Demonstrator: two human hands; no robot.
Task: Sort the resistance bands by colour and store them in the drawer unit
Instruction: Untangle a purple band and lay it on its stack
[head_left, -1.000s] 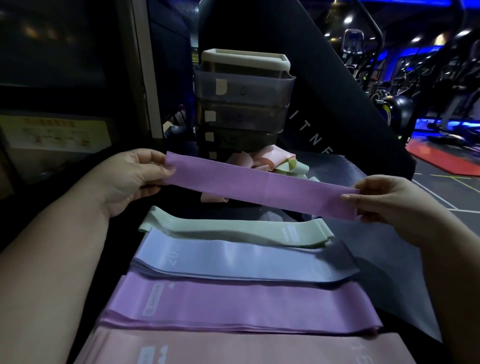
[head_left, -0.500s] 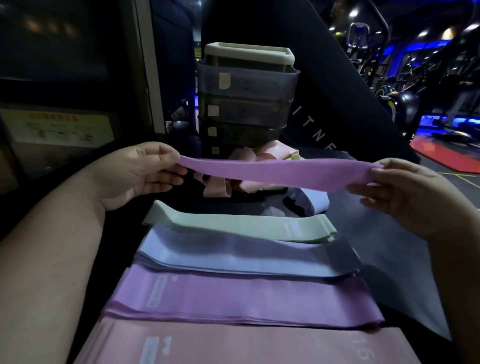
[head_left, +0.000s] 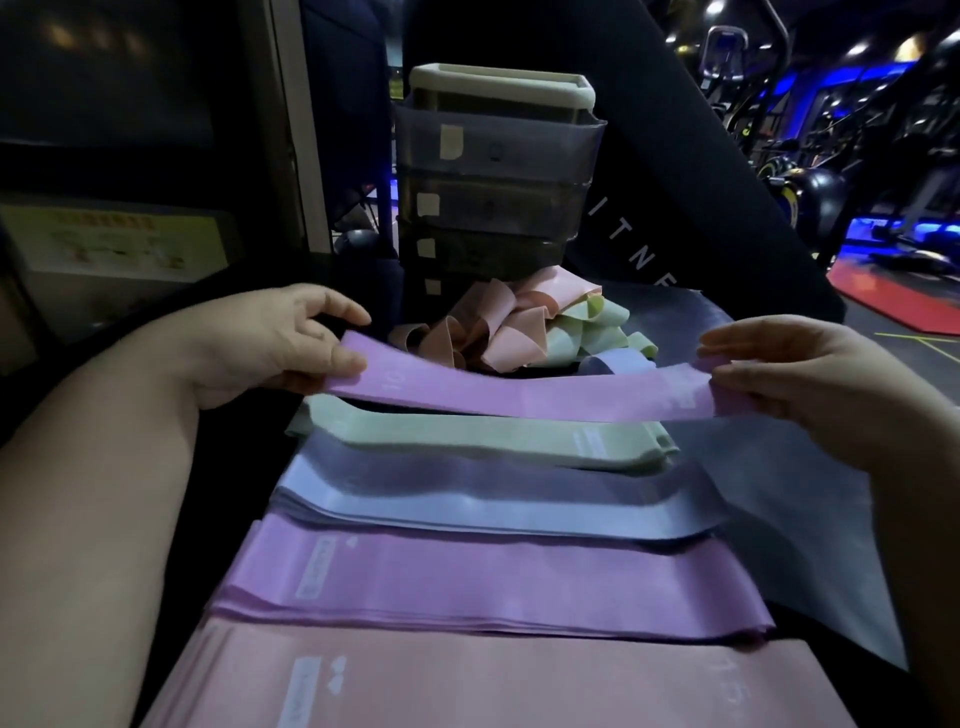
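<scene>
left hand (head_left: 270, 353) pinches purple band (head_left: 519, 397) left end | right hand (head_left: 810, 384) pinches right end | far panel (head_left: 675, 182) reads "ITNE" | near pink stack (head_left: 467, 680) marked "15"

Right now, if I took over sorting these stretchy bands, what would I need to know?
Left hand and right hand each pinch one end of a flat purple rubber band.
Sorted, far to near: pale green stack, light blue stack, purple stack, pink stack.
Tangled heap of pink, green and blue bands lies before the grey plastic drawer unit.
Left: add this band to purple, sort the heap, fill drawers.
</scene>
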